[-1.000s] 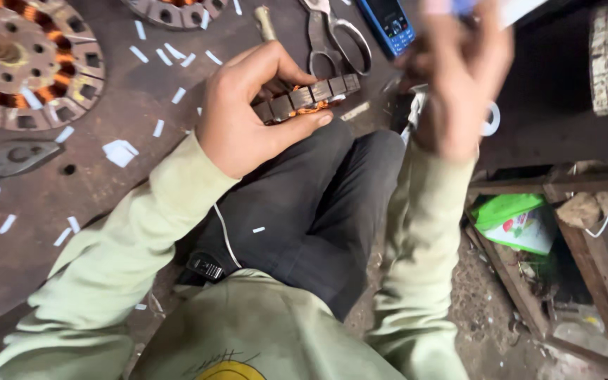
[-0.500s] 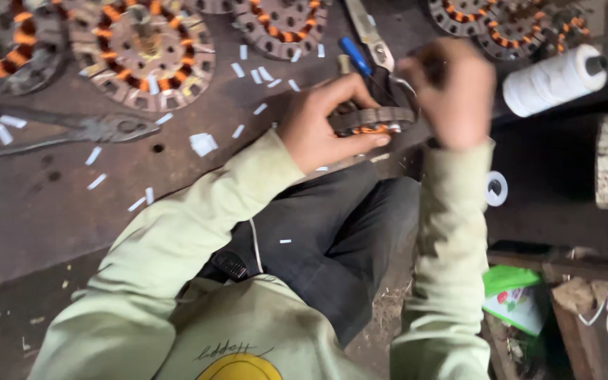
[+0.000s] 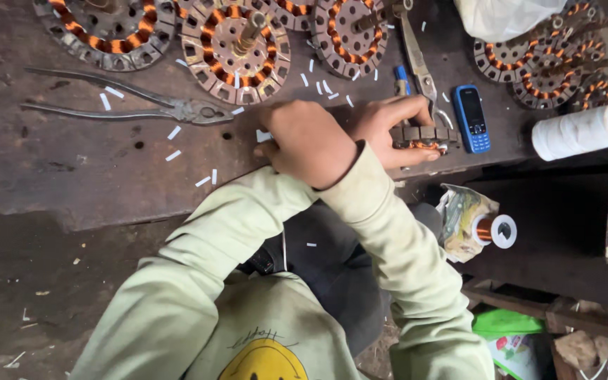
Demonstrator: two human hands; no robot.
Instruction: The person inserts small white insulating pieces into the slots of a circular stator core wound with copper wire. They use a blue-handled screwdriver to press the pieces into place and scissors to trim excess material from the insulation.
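Observation:
My left hand (image 3: 395,130) reaches under my right forearm and grips a small dark stator ring with copper windings (image 3: 423,135) at the near edge of the dark metal work plate (image 3: 93,176). My right hand (image 3: 304,141) is crossed over to the left, knuckles up, with its fingertips down on the plate at a small white paper slip (image 3: 262,135). Its fingers are hidden from above, so I cannot see whether they pinch the slip. Both sleeves are pale green.
Long pliers (image 3: 128,105) lie left of my hands. Several wound stators (image 3: 237,49) line the far side, with scissors (image 3: 416,63) among them. Right of my hands are a blue phone (image 3: 471,118), a white thread spool (image 3: 578,132) and, lower, a copper wire spool (image 3: 494,231).
My right hand has come down from the stator and crossed left onto the plate by the paper slips. The left hand keeps its hold on the stator. The view has shifted toward the pliers.

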